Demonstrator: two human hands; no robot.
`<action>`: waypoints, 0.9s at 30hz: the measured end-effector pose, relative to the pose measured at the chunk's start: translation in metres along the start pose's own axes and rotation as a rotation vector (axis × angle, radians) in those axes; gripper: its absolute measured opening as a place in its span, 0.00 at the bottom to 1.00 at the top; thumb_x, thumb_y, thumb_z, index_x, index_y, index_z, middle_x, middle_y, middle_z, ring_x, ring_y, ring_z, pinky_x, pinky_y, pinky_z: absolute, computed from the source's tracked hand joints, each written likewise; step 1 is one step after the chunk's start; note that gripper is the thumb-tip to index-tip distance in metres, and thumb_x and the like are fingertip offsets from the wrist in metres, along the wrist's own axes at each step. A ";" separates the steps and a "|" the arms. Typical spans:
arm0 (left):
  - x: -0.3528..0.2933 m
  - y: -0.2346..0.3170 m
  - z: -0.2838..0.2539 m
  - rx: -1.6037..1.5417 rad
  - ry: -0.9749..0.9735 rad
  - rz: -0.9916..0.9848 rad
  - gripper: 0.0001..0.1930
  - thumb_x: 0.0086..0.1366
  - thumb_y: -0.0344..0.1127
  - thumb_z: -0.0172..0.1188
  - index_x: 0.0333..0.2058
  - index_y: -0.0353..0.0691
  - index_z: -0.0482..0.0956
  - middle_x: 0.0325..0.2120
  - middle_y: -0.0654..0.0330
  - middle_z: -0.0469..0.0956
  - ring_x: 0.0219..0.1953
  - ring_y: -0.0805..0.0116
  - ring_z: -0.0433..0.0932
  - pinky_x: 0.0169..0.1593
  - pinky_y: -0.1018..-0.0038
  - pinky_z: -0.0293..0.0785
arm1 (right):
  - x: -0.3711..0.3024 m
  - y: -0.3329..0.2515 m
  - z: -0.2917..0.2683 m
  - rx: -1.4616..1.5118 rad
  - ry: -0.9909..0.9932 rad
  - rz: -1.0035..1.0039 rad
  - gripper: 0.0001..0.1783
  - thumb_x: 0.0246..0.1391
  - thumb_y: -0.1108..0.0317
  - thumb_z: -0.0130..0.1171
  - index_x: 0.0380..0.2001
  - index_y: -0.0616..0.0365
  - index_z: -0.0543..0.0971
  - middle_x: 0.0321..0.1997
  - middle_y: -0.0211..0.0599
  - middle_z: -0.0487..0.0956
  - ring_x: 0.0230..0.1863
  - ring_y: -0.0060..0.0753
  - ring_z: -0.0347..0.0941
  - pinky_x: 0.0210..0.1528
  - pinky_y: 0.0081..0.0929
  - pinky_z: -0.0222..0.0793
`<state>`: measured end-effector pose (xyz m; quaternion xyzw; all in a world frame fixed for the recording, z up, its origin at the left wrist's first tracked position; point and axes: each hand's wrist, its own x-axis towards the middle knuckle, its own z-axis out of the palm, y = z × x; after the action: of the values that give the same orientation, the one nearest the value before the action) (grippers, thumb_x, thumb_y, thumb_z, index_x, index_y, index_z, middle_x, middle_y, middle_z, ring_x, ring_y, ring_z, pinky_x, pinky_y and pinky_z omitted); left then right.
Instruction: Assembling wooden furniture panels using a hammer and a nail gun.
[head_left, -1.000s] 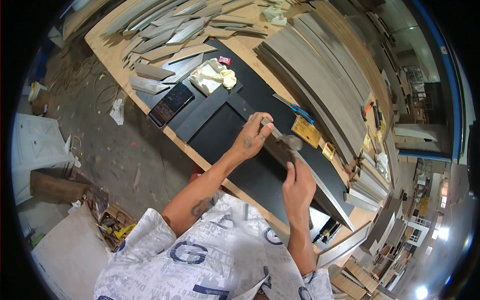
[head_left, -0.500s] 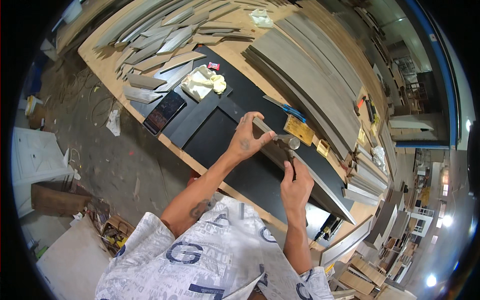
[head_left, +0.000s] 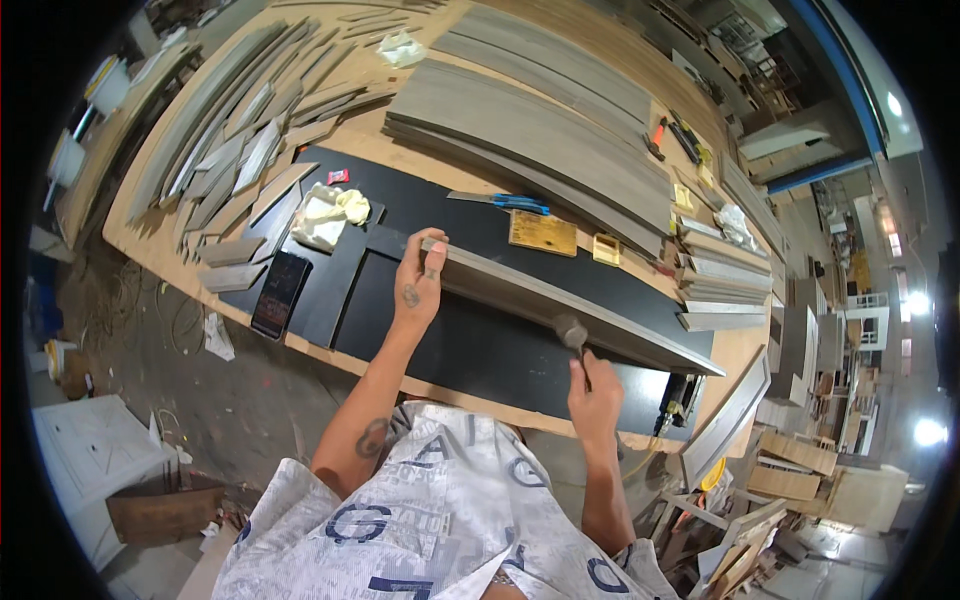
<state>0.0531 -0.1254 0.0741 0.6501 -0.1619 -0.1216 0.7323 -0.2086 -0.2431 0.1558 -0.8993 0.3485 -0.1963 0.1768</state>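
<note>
At the bottom centre of the frame the person wears a white short-sleeved shirt (head_left: 440, 520) printed with large dark blue letters and fine grey text. Both forearms are bare. Dark tattoos mark the left forearm and the left hand (head_left: 417, 285); the right hand (head_left: 597, 400) shows none.

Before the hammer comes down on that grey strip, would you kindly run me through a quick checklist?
1. Left hand steadying the long grey wooden strip at its left end: ok.
2. Right hand gripping the dark-headed hammer by its handle: ok.
3. Hammer head close to the strip's near edge: ok.
4. Left fingers away from the hammer head: ok.
5. Strip seated flush on the black panel: cannot tell.
6. Blue-handled knife lying apart from the strip: ok.
</note>
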 end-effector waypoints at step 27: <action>-0.060 0.074 0.024 0.359 0.051 -0.004 0.20 0.71 0.44 0.57 0.47 0.28 0.79 0.31 0.61 0.78 0.35 0.75 0.72 0.42 0.75 0.70 | 0.100 0.474 0.004 0.074 0.142 0.533 0.42 0.58 0.48 0.65 0.60 0.75 0.68 0.56 0.60 0.77 0.57 0.45 0.74 0.58 0.37 0.69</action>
<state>-0.0137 -0.1152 0.1457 0.7737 -0.1612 -0.0756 0.6081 -0.4034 -0.6415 -0.0404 -0.7529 0.5769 -0.2179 0.2299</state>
